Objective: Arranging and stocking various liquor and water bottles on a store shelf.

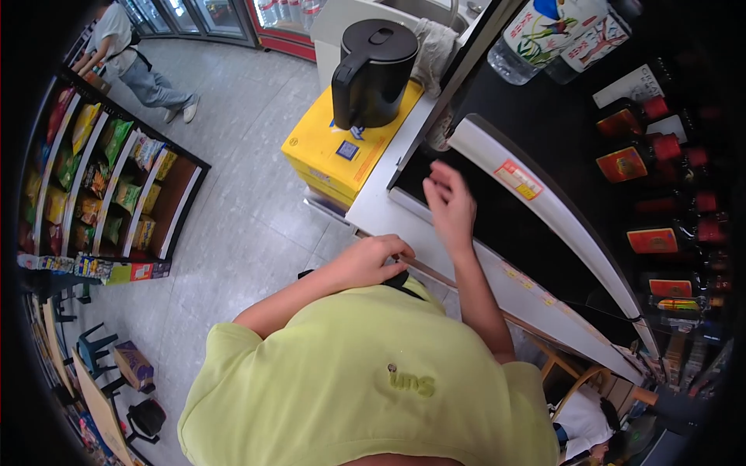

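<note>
My left hand point(382, 257) rests near my waist by the edge of a white counter point(379, 215), its fingers curled; whether it grips anything cannot be made out. Raised over a black shelf point(501, 221), my right hand point(451, 201) has its fingers partly bent and slightly blurred, with nothing seen in it. Beyond both hands a black electric kettle point(376, 76) stands on a yellow cardboard box point(332, 151). A grey cloth point(434, 49) hangs beside the kettle, near a sink point(419, 7).
Bottles with red caps point(620, 166) and large clear bottles point(524, 46) fill the dark shelving at right, behind a curved white shelf edge point(548, 215). Snack racks point(111, 186) stand at left. One person point(128, 52) is at upper left, another point(586, 419) at lower right.
</note>
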`<state>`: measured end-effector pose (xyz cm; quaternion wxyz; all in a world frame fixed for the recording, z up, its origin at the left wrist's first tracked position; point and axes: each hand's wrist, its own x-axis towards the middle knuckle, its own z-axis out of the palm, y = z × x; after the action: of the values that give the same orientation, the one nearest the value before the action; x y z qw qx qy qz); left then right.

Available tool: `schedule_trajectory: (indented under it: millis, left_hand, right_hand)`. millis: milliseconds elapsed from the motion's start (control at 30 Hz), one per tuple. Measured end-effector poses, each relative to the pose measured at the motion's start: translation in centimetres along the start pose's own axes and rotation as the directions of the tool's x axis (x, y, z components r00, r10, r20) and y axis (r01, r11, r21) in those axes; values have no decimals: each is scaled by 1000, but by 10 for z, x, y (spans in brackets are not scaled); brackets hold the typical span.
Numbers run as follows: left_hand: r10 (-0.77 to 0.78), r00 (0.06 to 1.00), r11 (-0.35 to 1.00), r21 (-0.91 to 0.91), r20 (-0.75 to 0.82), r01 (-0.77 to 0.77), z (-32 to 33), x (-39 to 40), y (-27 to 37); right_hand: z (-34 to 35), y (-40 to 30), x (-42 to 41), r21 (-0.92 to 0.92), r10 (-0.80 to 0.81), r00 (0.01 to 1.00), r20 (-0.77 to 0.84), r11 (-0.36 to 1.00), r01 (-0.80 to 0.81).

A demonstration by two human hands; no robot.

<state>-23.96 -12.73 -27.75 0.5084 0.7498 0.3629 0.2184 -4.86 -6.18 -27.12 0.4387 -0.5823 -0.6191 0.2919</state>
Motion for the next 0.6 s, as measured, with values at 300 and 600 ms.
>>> schedule_trajectory:
  millis: [300,600]
  left_hand:
    - [35,994,999,17,101,-37,3,7,6]
    - [105,992,994,25,68,-107,5,2,8]
  right_hand:
    - [-99,-154,-30,119,-541,824,-169,819,562]
    - [-149,-172,118,166,-244,928,-283,940,297]
